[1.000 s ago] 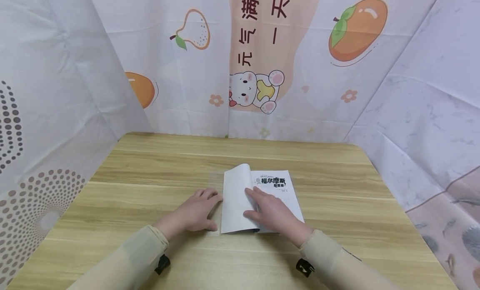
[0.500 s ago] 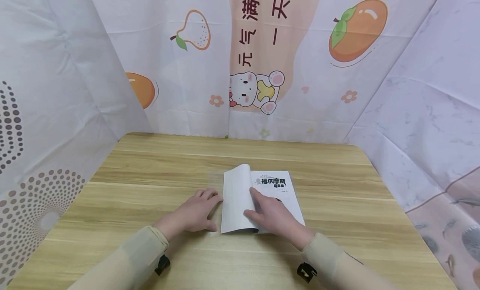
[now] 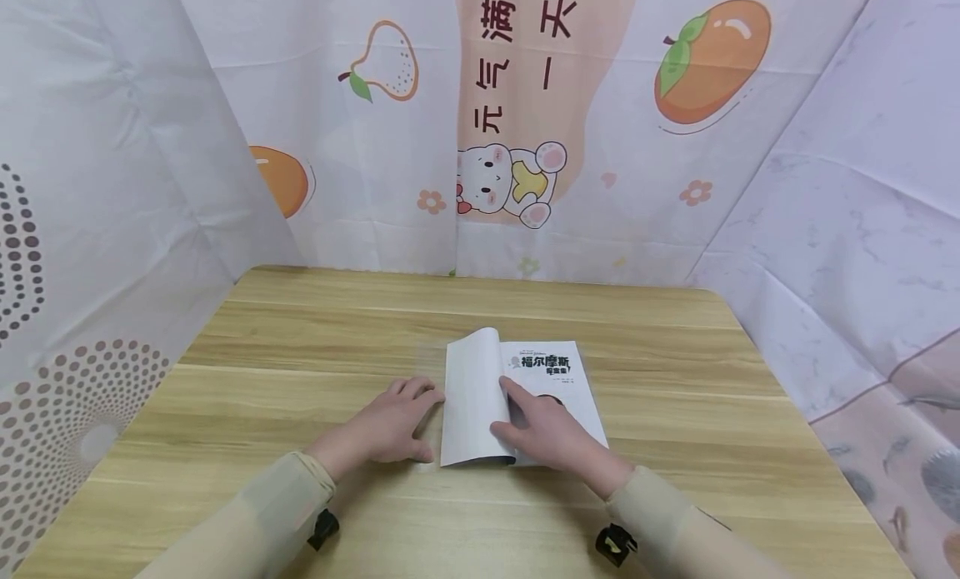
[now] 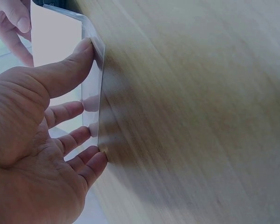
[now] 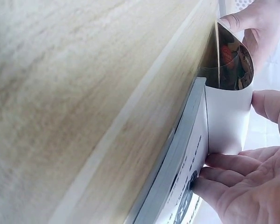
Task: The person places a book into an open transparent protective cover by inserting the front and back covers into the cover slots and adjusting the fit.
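A book lies on the wooden table, its white cover (image 3: 467, 416) turned to the left and bulging near the spine. The title page (image 3: 555, 371) with dark Chinese lettering faces up on the right. Clear plastic film (image 4: 94, 86) sticks out past the cover's left edge. My left hand (image 3: 393, 421) rests on that film with thumb and fingers spread. My right hand (image 3: 551, 429) reaches over the title page, its fingertips at the fold and the thumb against the bulging cover. In the right wrist view, the cover's coloured outer side (image 5: 231, 58) shows inside the curl.
The wooden table (image 3: 315, 329) extends around the book on all sides. A white printed cloth (image 3: 337, 162) hangs behind it, and more cloth hangs at both sides. Dark wrist straps (image 3: 324, 529) sit below both sleeves.
My right fingers have drawn back from the top of the turned cover to the fold, baring more of the title page. My left hand stays in place.
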`<state>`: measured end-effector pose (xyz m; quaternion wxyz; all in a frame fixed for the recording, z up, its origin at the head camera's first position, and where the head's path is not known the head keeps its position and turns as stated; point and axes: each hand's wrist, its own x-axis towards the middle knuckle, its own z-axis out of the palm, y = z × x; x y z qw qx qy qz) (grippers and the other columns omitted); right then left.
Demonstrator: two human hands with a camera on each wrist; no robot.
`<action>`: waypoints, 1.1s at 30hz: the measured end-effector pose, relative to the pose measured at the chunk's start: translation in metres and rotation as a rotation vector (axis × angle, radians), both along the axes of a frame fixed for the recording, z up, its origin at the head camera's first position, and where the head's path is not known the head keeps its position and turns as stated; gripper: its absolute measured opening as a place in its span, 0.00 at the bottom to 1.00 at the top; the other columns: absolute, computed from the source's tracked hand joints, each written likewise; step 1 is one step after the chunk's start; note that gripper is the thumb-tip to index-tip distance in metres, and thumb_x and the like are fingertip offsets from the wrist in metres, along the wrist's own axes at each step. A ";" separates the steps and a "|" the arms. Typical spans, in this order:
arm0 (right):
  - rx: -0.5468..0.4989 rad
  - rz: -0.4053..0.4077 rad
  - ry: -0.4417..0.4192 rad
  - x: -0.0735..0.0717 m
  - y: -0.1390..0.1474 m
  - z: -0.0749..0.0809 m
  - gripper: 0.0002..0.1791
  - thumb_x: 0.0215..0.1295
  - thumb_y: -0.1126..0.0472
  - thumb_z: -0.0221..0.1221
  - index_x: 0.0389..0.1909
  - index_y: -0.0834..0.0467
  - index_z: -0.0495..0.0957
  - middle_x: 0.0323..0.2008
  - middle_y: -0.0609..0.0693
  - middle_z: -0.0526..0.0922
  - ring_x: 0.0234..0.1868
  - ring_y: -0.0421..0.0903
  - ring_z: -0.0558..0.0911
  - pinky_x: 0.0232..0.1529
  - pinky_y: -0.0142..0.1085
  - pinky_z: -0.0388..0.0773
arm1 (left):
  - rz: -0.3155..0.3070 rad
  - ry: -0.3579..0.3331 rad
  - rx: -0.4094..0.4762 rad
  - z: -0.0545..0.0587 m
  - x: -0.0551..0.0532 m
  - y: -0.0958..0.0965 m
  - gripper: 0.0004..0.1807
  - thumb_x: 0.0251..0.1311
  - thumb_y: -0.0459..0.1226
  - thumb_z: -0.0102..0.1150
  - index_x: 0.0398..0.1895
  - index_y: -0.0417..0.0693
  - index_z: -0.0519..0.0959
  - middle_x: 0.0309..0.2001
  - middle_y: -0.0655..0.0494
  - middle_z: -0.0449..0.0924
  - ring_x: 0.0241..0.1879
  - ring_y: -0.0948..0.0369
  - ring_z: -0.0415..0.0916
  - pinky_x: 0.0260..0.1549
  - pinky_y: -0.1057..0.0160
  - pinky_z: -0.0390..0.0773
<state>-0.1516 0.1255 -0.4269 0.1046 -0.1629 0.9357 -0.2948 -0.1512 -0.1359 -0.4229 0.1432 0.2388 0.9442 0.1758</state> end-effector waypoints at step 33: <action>0.076 0.012 0.043 0.001 -0.006 0.001 0.39 0.67 0.49 0.65 0.75 0.60 0.66 0.58 0.65 0.82 0.48 0.52 0.85 0.54 0.49 0.79 | 0.003 0.005 -0.015 -0.003 -0.001 0.000 0.43 0.55 0.45 0.77 0.71 0.39 0.68 0.73 0.43 0.63 0.72 0.43 0.59 0.70 0.44 0.63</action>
